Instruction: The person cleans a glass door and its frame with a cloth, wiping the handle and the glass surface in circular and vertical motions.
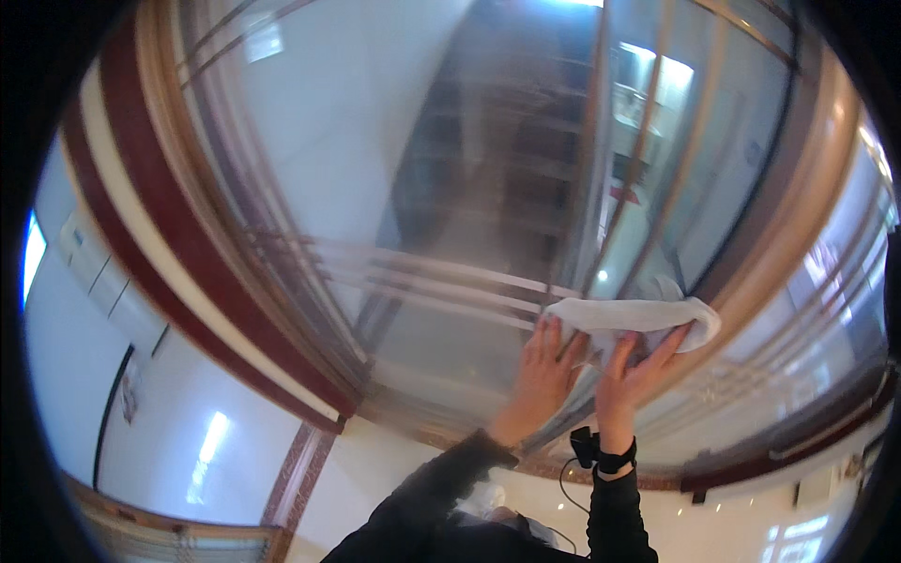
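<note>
A white cloth is stretched sideways against the lower right part of a glass door pane, with a folded end close to the wooden frame. My left hand has its fingertips at the cloth's left end, the fingers extended upward. Under the right half, my right hand grips the cloth with its fingers spread. Part of the grip is hidden behind the fabric. A black wristband with a small black device and a cable sits on my right wrist.
A dark red and cream striped door edge curves down on the left. Gold-coloured bars cross the upper right glass. Shiny pale floor with a brown marble strip lies below. Another glass panel stands at right.
</note>
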A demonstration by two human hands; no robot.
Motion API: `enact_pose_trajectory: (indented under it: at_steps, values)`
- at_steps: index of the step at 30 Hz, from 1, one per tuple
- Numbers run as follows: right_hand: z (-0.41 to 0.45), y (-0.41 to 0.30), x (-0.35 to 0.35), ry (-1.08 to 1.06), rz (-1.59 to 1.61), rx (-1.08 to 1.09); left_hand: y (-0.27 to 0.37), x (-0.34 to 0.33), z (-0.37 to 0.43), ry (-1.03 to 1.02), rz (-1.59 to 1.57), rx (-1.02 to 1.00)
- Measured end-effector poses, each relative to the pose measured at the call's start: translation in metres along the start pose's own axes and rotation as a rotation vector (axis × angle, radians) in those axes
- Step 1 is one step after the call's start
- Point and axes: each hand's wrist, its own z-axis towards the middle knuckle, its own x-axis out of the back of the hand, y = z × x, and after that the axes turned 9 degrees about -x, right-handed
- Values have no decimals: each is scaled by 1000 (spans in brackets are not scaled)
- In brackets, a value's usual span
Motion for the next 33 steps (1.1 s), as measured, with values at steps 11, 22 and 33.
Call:
enact_pose_trajectory:
  at_steps: [11, 22, 33]
  values:
    - [54, 23, -66, 110, -460, 319, -65, -19, 11, 95, 400, -194]
    - [33, -145, -206, 59, -360, 669, -185, 110, 39, 218, 241, 65]
    - [-93, -338, -443, -326, -147, 852, -417, 288, 10, 250, 419, 249]
